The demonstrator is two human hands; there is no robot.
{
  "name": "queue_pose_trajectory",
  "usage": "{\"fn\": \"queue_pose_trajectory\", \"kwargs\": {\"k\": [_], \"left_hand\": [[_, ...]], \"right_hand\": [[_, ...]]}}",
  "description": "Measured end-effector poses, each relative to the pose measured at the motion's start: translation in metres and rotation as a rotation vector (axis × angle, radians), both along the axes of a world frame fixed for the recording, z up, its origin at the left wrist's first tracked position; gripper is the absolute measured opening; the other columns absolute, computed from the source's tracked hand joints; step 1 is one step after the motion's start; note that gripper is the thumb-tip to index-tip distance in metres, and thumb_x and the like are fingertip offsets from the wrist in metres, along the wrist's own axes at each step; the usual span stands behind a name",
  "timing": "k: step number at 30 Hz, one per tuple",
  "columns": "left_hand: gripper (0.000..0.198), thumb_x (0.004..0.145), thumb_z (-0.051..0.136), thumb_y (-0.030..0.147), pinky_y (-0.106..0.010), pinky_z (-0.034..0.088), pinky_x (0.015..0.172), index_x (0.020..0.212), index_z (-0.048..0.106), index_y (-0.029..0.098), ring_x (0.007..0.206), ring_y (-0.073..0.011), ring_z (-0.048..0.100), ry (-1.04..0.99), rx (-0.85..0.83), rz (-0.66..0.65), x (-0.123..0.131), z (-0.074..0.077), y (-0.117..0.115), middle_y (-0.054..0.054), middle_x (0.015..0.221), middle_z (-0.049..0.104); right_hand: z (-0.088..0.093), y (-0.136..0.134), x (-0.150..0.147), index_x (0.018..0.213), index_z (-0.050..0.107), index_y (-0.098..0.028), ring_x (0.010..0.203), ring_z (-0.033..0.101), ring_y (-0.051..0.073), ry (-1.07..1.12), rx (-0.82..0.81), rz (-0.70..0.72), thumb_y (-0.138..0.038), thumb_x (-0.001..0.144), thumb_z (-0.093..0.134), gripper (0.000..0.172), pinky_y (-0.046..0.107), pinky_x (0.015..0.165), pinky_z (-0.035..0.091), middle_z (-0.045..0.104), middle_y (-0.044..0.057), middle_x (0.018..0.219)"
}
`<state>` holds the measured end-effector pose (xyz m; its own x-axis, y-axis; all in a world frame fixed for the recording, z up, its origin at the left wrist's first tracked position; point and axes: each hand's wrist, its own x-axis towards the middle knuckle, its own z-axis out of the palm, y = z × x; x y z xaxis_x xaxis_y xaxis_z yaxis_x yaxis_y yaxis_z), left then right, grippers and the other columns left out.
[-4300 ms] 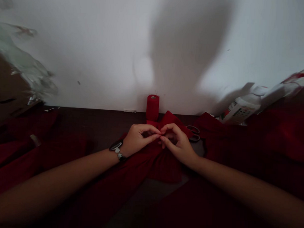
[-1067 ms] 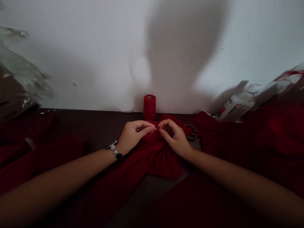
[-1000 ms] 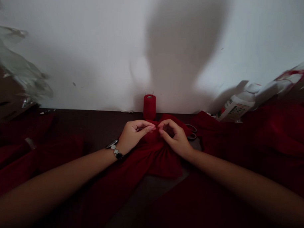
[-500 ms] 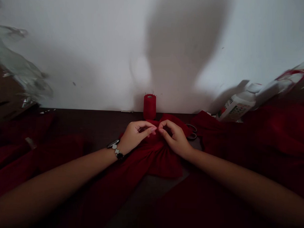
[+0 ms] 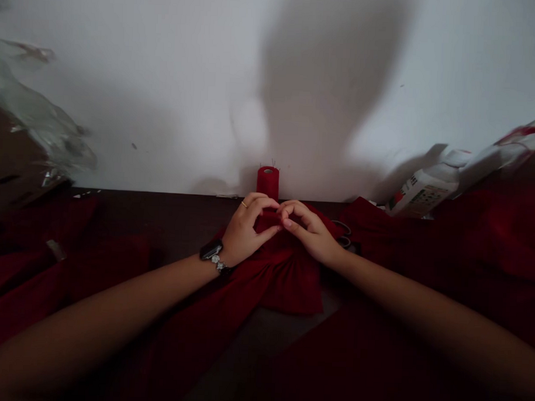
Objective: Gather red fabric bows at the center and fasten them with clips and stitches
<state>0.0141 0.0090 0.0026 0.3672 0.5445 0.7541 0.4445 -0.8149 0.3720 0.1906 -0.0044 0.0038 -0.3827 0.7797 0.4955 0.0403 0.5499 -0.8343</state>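
Red cloth [image 5: 291, 283] lies gathered in folds on the dark table, directly below both hands. My left hand [image 5: 249, 229] is over it with thumb and index finger apart, their tips close to the right fingertips; nothing shows between them. Thumb and fingertips of my right hand [image 5: 312, 234] are pinched together above the gathers, and whatever they hold is too small to make out. Behind the hands a cone of red thread [image 5: 268, 182] stands upright, thin pins or needles sticking up from its top. Scissor handles [image 5: 343, 232] poke out beside the cloth, right of my right hand.
A white bottle [image 5: 426, 185] leans by the wall at right, next to more red cloth [image 5: 489, 243]. At left are further red pieces [image 5: 103, 259], a cardboard box [image 5: 14, 162] and clear plastic wrapping [image 5: 55, 126]. The white wall [image 5: 166, 74] closes off the table's back.
My left thumb and index finger have spread from a near pinch, and that hand has turned and shifted right. My right hand stays pinched in nearly the same place.
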Motion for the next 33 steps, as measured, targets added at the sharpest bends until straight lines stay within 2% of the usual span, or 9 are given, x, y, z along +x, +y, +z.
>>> {"fn": "queue_pose_trajectory", "kwargs": {"k": [4,10,14,17,20,24,26,29,33], "left_hand": [[0.031,0.073,0.074,0.026,-0.032,0.048,0.08,0.101,0.059,0.023,0.091,-0.0171,0.055,-0.032,0.051,-0.034,0.0,-0.001,0.001,-0.003,0.1,0.054],[0.014,0.077,0.069,0.018,-0.028,0.048,0.073,0.09,0.064,0.022,0.082,-0.0136,0.056,-0.031,0.082,-0.098,-0.001,0.001,0.0,-0.001,0.091,0.054],[0.019,0.076,0.062,0.008,-0.029,0.048,0.074,0.091,0.057,0.018,0.081,-0.0147,0.055,-0.077,0.04,-0.095,-0.001,0.002,-0.002,-0.003,0.091,0.055],[0.022,0.076,0.057,0.005,-0.03,0.048,0.075,0.093,0.052,0.018,0.082,-0.0151,0.053,-0.106,0.013,-0.04,0.0,0.001,0.0,-0.004,0.093,0.054],[0.03,0.074,0.063,0.008,-0.031,0.048,0.077,0.099,0.051,0.019,0.085,-0.0158,0.053,-0.05,-0.018,0.01,0.002,-0.002,0.003,-0.005,0.1,0.053],[0.045,0.069,0.072,0.015,-0.034,0.048,0.082,0.107,0.049,0.019,0.091,-0.0186,0.055,0.022,-0.1,0.047,0.003,-0.003,0.004,-0.006,0.107,0.054],[0.046,0.072,0.072,0.018,-0.038,0.047,0.089,0.111,0.048,0.02,0.101,-0.0213,0.056,0.039,-0.116,0.028,0.004,-0.003,0.005,-0.008,0.112,0.056],[0.04,0.08,0.061,0.013,-0.041,0.042,0.098,0.117,0.047,0.021,0.113,-0.0219,0.053,0.046,-0.113,-0.078,0.004,-0.003,0.005,-0.009,0.121,0.058],[0.044,0.081,0.053,0.006,-0.039,0.045,0.095,0.122,0.044,0.019,0.109,-0.0213,0.058,0.005,-0.202,-0.134,0.003,-0.003,0.003,-0.012,0.122,0.058]], "right_hand": [[-0.002,0.006,0.0,0.084,0.048,-0.019,0.081,0.051,0.013,0.096,-0.192,0.116,-0.034,0.089,0.052,0.017,0.026,0.077,0.041,0.053,0.002,0.084],[-0.005,0.006,-0.002,0.083,0.048,-0.018,0.072,0.048,0.011,0.08,-0.236,0.115,-0.037,0.087,0.054,0.02,0.024,0.07,0.039,0.05,0.0,0.078],[-0.004,0.002,-0.001,0.082,0.049,-0.018,0.075,0.047,0.012,0.093,-0.151,0.017,-0.034,0.088,0.054,0.018,0.026,0.072,0.038,0.049,0.001,0.08],[-0.003,0.0,0.0,0.081,0.051,-0.018,0.078,0.046,0.013,0.021,-0.027,-0.055,-0.033,0.088,0.054,0.017,0.028,0.076,0.038,0.048,0.002,0.084],[-0.003,-0.001,0.0,0.082,0.054,-0.018,0.087,0.047,0.016,-0.039,0.057,-0.081,-0.034,0.088,0.054,0.018,0.031,0.083,0.039,0.048,0.004,0.09],[-0.002,0.002,-0.001,0.081,0.055,-0.018,0.088,0.049,0.016,-0.068,0.054,-0.06,-0.031,0.088,0.055,0.014,0.032,0.083,0.04,0.05,0.004,0.091],[0.0,0.003,0.0,0.081,0.055,-0.018,0.086,0.05,0.016,-0.101,0.079,-0.036,-0.029,0.087,0.055,0.012,0.031,0.082,0.041,0.051,0.004,0.088],[0.007,0.002,0.003,0.081,0.056,-0.019,0.089,0.051,0.017,-0.205,0.206,-0.047,-0.024,0.088,0.053,0.009,0.032,0.083,0.041,0.052,0.005,0.09],[0.014,0.0,0.005,0.084,0.058,-0.019,0.091,0.049,0.018,-0.341,0.416,-0.171,-0.017,0.087,0.052,0.007,0.033,0.082,0.041,0.05,0.006,0.093]]}}
